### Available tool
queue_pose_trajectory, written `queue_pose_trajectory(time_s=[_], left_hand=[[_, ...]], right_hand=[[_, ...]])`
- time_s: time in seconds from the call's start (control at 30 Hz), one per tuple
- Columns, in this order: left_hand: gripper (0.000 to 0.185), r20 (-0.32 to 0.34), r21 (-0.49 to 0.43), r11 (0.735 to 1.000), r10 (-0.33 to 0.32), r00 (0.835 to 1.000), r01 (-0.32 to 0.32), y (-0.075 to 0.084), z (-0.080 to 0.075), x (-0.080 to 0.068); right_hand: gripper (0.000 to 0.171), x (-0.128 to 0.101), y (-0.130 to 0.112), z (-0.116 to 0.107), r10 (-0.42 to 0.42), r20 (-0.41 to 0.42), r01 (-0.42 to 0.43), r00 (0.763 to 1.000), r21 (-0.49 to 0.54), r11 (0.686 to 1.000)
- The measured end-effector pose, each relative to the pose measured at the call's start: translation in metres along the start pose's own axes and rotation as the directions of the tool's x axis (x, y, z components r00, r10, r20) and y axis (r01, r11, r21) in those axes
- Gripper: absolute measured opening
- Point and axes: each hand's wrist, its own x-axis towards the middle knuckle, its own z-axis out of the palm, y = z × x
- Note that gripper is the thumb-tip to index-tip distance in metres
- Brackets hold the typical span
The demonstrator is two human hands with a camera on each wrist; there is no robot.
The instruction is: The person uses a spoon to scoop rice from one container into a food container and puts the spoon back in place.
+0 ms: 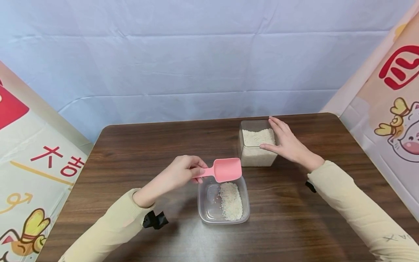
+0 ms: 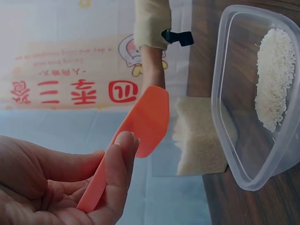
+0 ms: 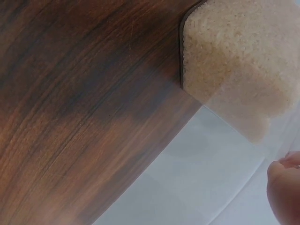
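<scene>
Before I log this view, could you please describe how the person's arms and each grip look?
The left sleeve and right sleeve are long and cream-coloured; the right one carries dark lettering, only partly readable. A small black attachment shows near each cuff. The left grip and right grip are bare.

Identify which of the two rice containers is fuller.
The tall, transparent, square container: white rice fills most of it, whereas the low, clear plastic tub has a smaller heap along one side.

Brown table point(image 1: 147, 142), pale blue backdrop point(image 1: 196, 65)
</scene>
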Motion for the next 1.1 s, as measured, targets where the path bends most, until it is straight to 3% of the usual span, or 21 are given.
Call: queue_pose_trajectory(time_s=[0.77,1.1], left_hand=[[0.012,-0.02,-0.035,0.999,0.016,1.0,-0.017,0.009,-0.004,0.005],[0.013,-0.038,-0.08,0.997,0.002,0.999,-0.005,0.016,-0.006,0.009]], right_hand=[[0.091,-0.001,0.003,0.003,-0.066,-0.059,0.065,0.996,-0.014,0.998],[0.089,0.0,0.005,0.004,-0.139,-0.106,0.137,0.985,-0.029,0.99]])
